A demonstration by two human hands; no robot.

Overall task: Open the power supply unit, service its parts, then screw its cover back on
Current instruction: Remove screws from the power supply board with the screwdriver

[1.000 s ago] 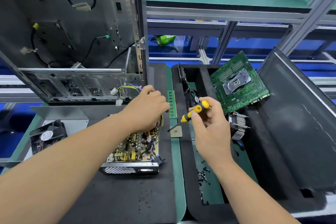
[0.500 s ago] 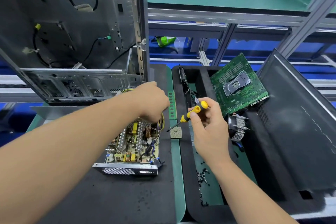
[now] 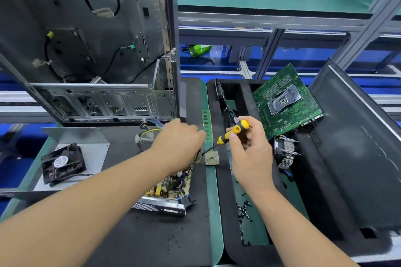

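Observation:
The open power supply unit (image 3: pixel 167 197) lies on the black mat, its circuit board bare and its grille end toward me. My left hand (image 3: pixel 178 145) reaches over the board's far end with curled fingers; what they hold is hidden. Its wire bundle (image 3: pixel 149 130) with white plugs sticks out behind that hand. My right hand (image 3: pixel 249 154) grips a yellow-and-black screwdriver (image 3: pixel 232 132), tip pointing down-left toward a small square chip (image 3: pixel 212 158). The grey metal cover (image 3: pixel 86 143) lies at left with a black fan (image 3: pixel 61 163) on it.
An empty computer case (image 3: pixel 91 50) stands upright behind the unit. A memory stick (image 3: pixel 207 125) lies by the mat's edge. The black tray (image 3: pixel 325 201) at right holds a green motherboard (image 3: pixel 284 102), a heatsink (image 3: pixel 285 153) and several loose screws (image 3: pixel 244 212).
My left hand moved up and back over the far end of the unit, covering more of the board. The unit shifted slightly. The right hand and screwdriver stayed almost still.

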